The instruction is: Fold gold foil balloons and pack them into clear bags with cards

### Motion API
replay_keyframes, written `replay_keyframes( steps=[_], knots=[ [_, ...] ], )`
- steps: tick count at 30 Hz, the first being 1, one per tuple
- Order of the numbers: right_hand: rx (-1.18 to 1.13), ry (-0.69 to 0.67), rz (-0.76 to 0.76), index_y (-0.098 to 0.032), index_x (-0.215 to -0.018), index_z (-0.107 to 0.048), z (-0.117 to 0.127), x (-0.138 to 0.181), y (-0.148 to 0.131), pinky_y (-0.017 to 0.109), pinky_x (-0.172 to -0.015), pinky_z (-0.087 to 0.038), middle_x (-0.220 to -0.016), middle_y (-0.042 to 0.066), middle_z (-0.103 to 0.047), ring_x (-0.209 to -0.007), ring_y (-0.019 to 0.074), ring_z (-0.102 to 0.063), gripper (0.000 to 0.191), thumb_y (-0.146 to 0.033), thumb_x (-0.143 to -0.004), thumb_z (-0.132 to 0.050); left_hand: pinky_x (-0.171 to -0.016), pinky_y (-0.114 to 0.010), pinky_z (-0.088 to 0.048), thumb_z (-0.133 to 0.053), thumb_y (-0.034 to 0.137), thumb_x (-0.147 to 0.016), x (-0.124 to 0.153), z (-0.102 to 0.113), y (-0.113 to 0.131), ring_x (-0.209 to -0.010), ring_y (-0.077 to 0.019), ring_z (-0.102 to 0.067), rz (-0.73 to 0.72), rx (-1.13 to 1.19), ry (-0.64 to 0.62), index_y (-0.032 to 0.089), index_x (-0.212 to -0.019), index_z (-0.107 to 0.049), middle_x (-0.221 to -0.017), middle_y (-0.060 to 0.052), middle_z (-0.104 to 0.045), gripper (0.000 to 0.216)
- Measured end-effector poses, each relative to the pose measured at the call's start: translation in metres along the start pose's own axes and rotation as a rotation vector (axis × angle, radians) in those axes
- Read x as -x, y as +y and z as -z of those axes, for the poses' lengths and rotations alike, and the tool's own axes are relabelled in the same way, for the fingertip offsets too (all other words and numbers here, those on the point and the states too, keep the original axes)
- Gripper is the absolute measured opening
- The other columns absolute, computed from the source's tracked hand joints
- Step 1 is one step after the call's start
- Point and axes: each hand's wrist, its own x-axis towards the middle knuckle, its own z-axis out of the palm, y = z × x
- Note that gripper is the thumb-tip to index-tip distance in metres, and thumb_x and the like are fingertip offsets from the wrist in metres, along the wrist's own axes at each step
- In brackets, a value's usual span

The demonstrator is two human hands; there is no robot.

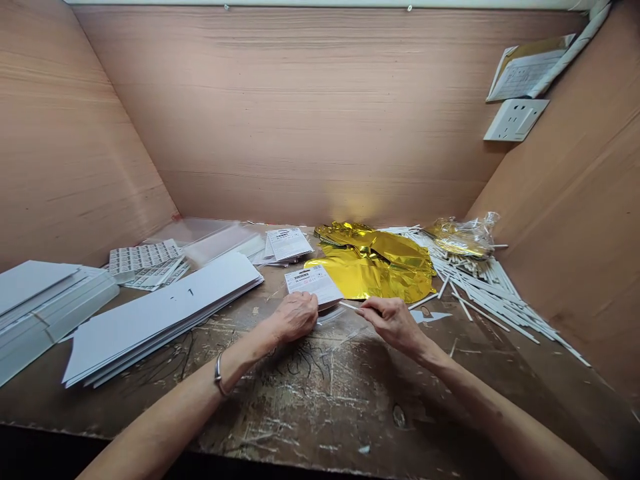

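Note:
My left hand (296,315) is closed on the edge of a white printed card (311,283) that lies on the worn table. My right hand (391,320) pinches a thin white stick (349,306), its tip pointing toward the card. Between the two hands lies a clear plastic bag (331,315), hard to make out. Just behind the hands lie folded gold foil sheets (373,267). A bangle sits on my left wrist.
A heap of white sticks (493,293) spreads at the right, with a clear bag of gold items (463,238) behind it. White card stacks (165,310) and sticker sheets (143,257) lie at the left. Wooden walls enclose the table; a socket (515,119) hangs on the right wall.

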Motion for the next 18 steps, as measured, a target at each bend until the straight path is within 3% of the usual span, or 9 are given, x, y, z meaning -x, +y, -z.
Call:
replay_keyframes(
  steps=[6, 12, 16, 18],
  knots=[
    [0.215, 0.095, -0.125, -0.018, -0.065, -0.062, -0.019, -0.012, -0.003, 0.021, -0.051, -0.030, -0.059, 0.004, -0.062, -0.055, 0.0127, -0.054, 0.027, -0.030, -0.079, -0.042, -0.066, -0.036, -0.044, -0.031, 0.015, -0.079, -0.001, -0.002, 0.009, -0.074, -0.0244, -0.058, -0.004, 0.028, -0.002, 0.005, -0.087, -0.055, -0.081, -0.018, -0.059, 0.027],
    [0.204, 0.293, -0.167, -0.017, -0.102, -0.056, -0.048, -0.031, 0.002, 0.024, -0.065, -0.036, -0.094, 0.010, -0.061, -0.083, 0.0169, -0.055, 0.038, -0.039, -0.086, -0.031, -0.063, -0.038, -0.044, -0.034, 0.011, -0.076, 0.002, -0.016, 0.016, -0.075, -0.0270, -0.056, -0.034, -0.001, 0.024, 0.004, -0.082, -0.055, -0.077, -0.019, -0.057, 0.023],
    [0.150, 0.166, -0.293, -0.017, -0.098, -0.058, -0.047, -0.035, 0.008, 0.026, -0.061, -0.036, -0.078, 0.009, -0.063, -0.073, 0.0193, -0.057, 0.043, -0.048, -0.082, -0.034, -0.065, -0.036, -0.044, -0.033, 0.012, -0.079, 0.001, -0.010, 0.014, -0.074, -0.0251, -0.057, 0.067, 0.069, 0.033, 0.005, -0.083, -0.055, -0.078, -0.018, -0.059, 0.024],
    [0.145, 0.100, -0.214, -0.018, -0.097, -0.059, -0.041, -0.032, 0.007, 0.026, -0.059, -0.036, -0.071, 0.007, -0.064, -0.066, 0.0184, -0.058, 0.039, -0.048, -0.080, -0.040, -0.065, -0.034, -0.044, -0.031, 0.014, -0.081, -0.002, -0.002, 0.010, -0.072, -0.0234, -0.059, 0.121, 0.103, 0.018, 0.007, -0.084, -0.055, -0.078, -0.016, -0.061, 0.026]
  ],
)
